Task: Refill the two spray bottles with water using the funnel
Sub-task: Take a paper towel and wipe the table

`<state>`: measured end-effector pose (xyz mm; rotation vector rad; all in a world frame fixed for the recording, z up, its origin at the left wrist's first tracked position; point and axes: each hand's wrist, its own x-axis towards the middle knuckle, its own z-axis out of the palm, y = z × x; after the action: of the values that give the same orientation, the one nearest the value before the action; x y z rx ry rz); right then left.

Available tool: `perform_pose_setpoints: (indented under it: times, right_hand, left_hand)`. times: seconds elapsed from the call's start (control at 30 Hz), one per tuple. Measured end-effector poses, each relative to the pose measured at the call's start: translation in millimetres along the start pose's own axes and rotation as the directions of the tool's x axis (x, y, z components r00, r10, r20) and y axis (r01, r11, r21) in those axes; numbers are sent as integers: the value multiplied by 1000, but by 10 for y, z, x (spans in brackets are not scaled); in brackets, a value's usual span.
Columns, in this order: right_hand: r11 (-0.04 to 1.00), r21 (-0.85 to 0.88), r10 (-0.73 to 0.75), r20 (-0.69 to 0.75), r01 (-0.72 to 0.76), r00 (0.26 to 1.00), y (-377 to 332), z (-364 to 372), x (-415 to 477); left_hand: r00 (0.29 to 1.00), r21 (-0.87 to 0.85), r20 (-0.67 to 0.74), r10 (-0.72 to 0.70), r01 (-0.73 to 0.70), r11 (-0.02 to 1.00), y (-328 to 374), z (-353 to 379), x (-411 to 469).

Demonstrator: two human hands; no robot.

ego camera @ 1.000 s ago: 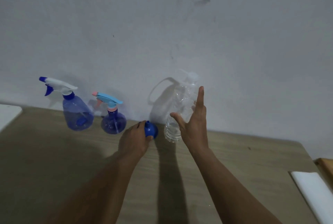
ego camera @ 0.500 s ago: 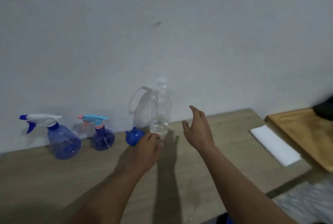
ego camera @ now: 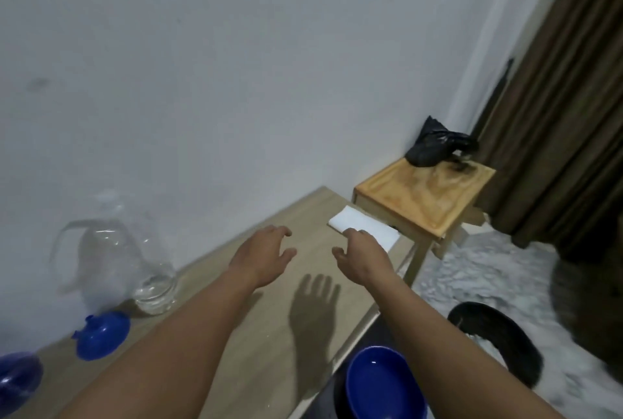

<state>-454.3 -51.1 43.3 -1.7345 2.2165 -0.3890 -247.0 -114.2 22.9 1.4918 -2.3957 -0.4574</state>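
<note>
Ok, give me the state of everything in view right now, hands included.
White cloth: folded flat at the table's far end.
Right hand: open, fingertips at that cloth's near edge.
Left hand: open, above the table, holding nothing.
Funnel: lying on the table, in no bottle.
Clear bottle: upright; fill too blurred to tell.
Spray bottle: only its blue body shows.
Blue bowl: below the table, mouth up.
</note>
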Motion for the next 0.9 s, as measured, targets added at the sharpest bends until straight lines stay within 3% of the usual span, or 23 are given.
perform_pose_setpoints:
  times: [0.33,0.9]
  right_hand:
    - [989,-92,119,57,-114,991,1136,26,879]
    - [991,-118,-50,83,60,995,1573,591,1583]
  left_hand:
    - [987,88,139,85,-98,991,534,759,1288]
    - [952,187,266,151,-204,961,582,1523,2180]
